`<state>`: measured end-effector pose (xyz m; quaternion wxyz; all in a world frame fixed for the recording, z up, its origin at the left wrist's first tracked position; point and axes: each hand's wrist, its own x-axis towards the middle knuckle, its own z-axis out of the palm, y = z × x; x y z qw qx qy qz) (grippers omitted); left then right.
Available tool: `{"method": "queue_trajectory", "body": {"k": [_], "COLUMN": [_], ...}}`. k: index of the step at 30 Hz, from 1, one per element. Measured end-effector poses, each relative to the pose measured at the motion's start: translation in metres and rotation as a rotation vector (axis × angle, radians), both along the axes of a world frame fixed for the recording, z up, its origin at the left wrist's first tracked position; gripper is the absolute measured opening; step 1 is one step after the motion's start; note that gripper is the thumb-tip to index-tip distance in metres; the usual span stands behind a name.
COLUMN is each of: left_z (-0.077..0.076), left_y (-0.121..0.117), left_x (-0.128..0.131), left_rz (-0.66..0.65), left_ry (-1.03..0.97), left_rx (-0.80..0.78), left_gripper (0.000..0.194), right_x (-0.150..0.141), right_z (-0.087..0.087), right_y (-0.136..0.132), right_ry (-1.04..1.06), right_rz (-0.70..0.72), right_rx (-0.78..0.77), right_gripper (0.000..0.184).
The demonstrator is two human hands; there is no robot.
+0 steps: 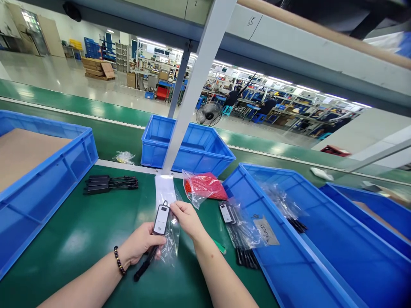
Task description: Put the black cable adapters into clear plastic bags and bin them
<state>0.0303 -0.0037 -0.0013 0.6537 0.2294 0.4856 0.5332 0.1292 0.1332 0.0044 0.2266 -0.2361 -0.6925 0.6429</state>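
Observation:
My left hand (143, 241) is closed around the lower end of a small black device with a pale front panel (161, 220). A loop sticks up from its top, and a black cable (143, 268) hangs below my fingers. My right hand (188, 218) pinches at the device's upper right corner, where the top of a clear plastic bag (172, 246) appears to be gripped. The bag hangs beside and behind the device; its mouth is hard to make out. A white sheet (165, 188) lies just beyond my hands.
Black cabled devices (98, 184) lie in a row at the left. Bagged devices (237, 222) rest against the right blue bin (272, 239). A red bag (208, 185) sits before the back blue bin (205, 160). Another blue bin (64, 171) stands left; a post (189, 94) rises centrally.

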Motion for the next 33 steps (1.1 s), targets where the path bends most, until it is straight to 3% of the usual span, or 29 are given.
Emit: {"method": "queue_trajectory", "body": {"k": [5,8,10,13,15,18,23,25,28,33], "left_z": [0.003,0.000,-0.003,-0.005,-0.003,0.001,0.007,0.008,0.008,0.006], "left_y": [0.001,0.002,0.003,0.004,0.004,0.003,0.001,0.000,-0.002,-0.002], "left_x": [-0.001,-0.003,-0.004,-0.006,-0.007,-0.008,-0.012,-0.013,-0.012,-0.012], "left_rz": [-0.007,0.051,0.137,0.244,0.229,0.094,-0.019,-0.031,-0.053,-0.053], "left_ry": [-0.045,-0.085,-0.131,-0.175,-0.191,-0.231,-0.206,-0.192,-0.179,-0.149], "left_rx": [0.092,0.085,0.034,-0.023,-0.031,0.007,0.036,0.034,0.041,0.037], "left_gripper": [0.013,0.013,0.015,0.022,0.026,0.029,0.022,0.021,0.022,0.023], "right_x": [-0.003,-0.007,-0.010,-0.015,-0.016,-0.006,0.055,0.084,0.115,0.128], "right_z": [-0.003,-0.008,-0.012,-0.013,-0.009,0.003,0.024,0.028,0.027,0.013], "right_y": [-0.004,-0.007,-0.012,-0.023,-0.029,-0.025,0.021,0.049,0.087,0.119], "right_ry": [0.178,0.188,0.122,-0.027,-0.087,-0.120,-0.254,-0.469,-0.922,-1.202], "right_rz": [0.103,0.091,0.073,0.079,0.084,0.073,0.088,0.052,-0.033,-0.153], "right_rx": [-0.410,-0.459,-0.343,-0.053,0.064,0.114,0.165,0.233,0.547,0.708], "right_gripper": [0.036,0.037,0.036,0.028,0.024,0.024,0.027,0.025,0.022,0.017]}}
